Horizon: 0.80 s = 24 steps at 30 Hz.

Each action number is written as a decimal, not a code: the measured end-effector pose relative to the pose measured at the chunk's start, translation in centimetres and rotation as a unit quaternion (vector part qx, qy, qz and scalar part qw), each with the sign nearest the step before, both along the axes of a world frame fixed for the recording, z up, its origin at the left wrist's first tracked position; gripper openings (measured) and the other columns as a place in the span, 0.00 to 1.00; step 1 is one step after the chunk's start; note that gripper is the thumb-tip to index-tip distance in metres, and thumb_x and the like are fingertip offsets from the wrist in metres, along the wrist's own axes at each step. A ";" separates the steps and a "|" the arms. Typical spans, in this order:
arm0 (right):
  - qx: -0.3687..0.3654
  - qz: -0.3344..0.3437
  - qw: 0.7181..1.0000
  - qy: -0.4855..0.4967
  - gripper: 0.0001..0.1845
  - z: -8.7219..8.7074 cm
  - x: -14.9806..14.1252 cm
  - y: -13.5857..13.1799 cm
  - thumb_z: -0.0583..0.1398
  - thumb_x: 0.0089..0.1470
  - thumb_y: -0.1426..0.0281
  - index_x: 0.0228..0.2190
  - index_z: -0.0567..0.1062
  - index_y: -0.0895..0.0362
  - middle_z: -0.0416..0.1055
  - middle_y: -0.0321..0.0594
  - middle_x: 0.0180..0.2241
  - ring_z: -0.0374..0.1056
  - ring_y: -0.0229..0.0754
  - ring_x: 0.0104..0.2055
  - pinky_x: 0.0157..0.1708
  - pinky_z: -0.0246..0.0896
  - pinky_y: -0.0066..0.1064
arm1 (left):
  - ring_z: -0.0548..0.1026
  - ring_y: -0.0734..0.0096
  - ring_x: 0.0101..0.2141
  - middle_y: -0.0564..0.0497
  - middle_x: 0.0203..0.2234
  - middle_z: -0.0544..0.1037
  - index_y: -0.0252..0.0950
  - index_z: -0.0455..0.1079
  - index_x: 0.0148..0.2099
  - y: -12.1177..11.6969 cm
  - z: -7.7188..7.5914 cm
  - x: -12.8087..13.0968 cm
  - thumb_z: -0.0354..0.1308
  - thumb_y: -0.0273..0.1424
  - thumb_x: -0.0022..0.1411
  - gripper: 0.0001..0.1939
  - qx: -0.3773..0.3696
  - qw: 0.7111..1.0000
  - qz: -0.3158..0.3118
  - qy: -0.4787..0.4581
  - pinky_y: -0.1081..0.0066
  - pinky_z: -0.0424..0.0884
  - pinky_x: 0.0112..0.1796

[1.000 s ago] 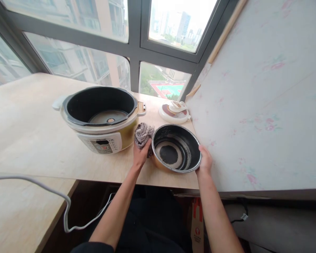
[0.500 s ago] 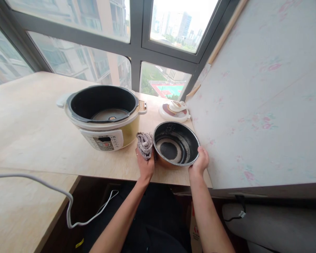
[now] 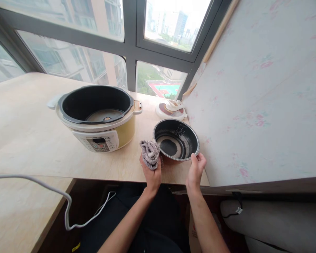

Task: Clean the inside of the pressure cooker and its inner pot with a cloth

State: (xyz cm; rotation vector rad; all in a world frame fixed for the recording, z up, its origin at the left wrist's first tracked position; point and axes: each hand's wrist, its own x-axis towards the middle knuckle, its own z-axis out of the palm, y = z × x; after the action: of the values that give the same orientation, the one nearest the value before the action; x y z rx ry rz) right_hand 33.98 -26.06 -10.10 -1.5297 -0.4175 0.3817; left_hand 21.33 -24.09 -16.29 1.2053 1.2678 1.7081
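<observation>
A dark inner pot (image 3: pixel 177 140) with a worn coating stands near the front right of the wooden counter. My right hand (image 3: pixel 197 169) pinches its near right rim between thumb and fingers. Bunched in my left hand (image 3: pixel 153 176) is a grey-brown cloth (image 3: pixel 150 153), pressed against or close beside the pot's left outer wall; whether they touch I cannot tell. To the left sits the pressure cooker body (image 3: pixel 100 121), uncovered, with its control panel facing me. Behind the pot lies the white and brown cooker lid (image 3: pixel 171 109).
A patterned wall (image 3: pixel 252 105) closes off the right side, and a window (image 3: pixel 163 84) rises behind the counter (image 3: pixel 23 140). A white cable (image 3: pixel 67 211) hangs over the gap at the lower left. The counter's front edge runs just before the pot.
The pot has turned, its inner markings shifting rightward. My right hand has slid to the nearer rim, and my left hand with the cloth has moved slightly right and toward me.
</observation>
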 end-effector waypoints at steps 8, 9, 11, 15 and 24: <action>-0.007 0.201 0.980 -0.004 0.24 2.7 11.3 8.6 0.69 0.43 0.55 0.40 0.76 0.53 0.77 0.40 0.47 0.70 0.48 0.54 0.58 0.63 0.41 | 0.72 0.55 0.56 0.39 0.55 0.72 0.35 0.63 0.61 3.6 0.9 -1.7 0.65 0.37 0.59 0.30 0.002 0.999 0.018 0.028 0.57 0.67 0.58; -0.008 0.255 0.966 0.034 0.22 3.0 12.0 9.9 0.70 0.42 0.56 0.38 0.77 0.54 0.79 0.40 0.44 0.72 0.48 0.50 0.55 0.66 0.39 | 0.73 0.55 0.55 0.39 0.54 0.72 0.36 0.64 0.61 4.3 1.0 -1.7 0.65 0.37 0.59 0.30 0.003 0.999 0.023 0.034 0.58 0.67 0.57; -0.023 0.339 0.936 0.094 0.22 3.3 12.7 11.9 0.70 0.41 0.60 0.39 0.79 0.55 0.80 0.39 0.39 0.75 0.46 0.43 0.46 0.71 0.36 | 0.73 0.55 0.55 0.39 0.54 0.73 0.36 0.65 0.61 5.9 1.5 -1.7 0.64 0.36 0.58 0.30 0.000 0.999 0.029 0.041 0.58 0.67 0.58; -0.057 0.318 0.936 0.140 0.28 2.5 12.2 13.4 0.67 0.33 0.74 0.42 0.80 0.55 0.81 0.36 0.30 0.74 0.44 0.29 0.29 0.71 0.33 | 0.71 0.54 0.58 0.40 0.56 0.74 0.36 0.66 0.61 9.3 2.6 -1.8 0.63 0.34 0.56 0.30 -0.021 0.998 0.029 0.044 0.58 0.64 0.60; -0.021 0.180 0.969 0.170 0.23 0.6 10.7 11.4 0.65 0.31 0.76 0.36 0.79 0.55 0.79 0.33 0.26 0.72 0.41 0.25 0.25 0.70 0.31 | 0.70 0.54 0.59 0.40 0.56 0.74 0.37 0.67 0.58 9.3 2.9 -1.0 0.61 0.30 0.52 0.29 -0.096 0.994 0.047 0.023 0.57 0.61 0.63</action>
State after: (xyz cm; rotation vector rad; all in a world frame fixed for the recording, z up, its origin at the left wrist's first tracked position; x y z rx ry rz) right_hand 44.65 -14.70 -9.53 -1.3939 -0.4153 0.9273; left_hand 20.35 -14.78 -13.35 1.0931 1.5011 1.5906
